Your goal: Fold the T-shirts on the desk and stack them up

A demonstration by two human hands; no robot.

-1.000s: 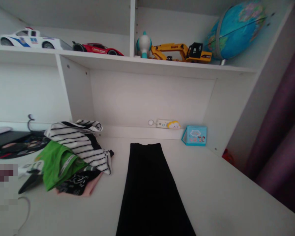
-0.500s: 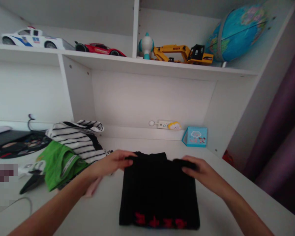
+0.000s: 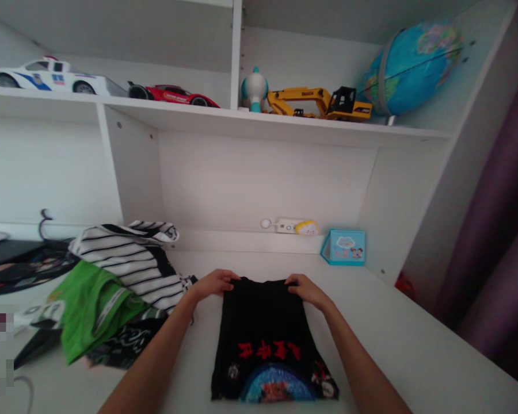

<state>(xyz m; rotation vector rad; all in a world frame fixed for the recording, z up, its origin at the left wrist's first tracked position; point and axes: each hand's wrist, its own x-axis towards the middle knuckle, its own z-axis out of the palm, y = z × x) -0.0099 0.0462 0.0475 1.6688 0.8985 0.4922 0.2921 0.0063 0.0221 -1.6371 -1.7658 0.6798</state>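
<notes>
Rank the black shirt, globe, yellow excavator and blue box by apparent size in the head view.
1. black shirt, nearest the camera
2. globe
3. yellow excavator
4. blue box

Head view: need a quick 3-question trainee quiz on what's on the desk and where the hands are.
1. True or false: both hands rest on the far edge of the black shirt.
2. Which lies left of the shirt? A) a clothes pile B) a globe C) a blue box
3. Fill in: the print on the shirt has ___ lettering.

Key:
1. True: left hand and right hand are at the far corners.
2. A: the clothes pile; the globe is on the shelf, the blue box to the right.
3. Red.
</notes>
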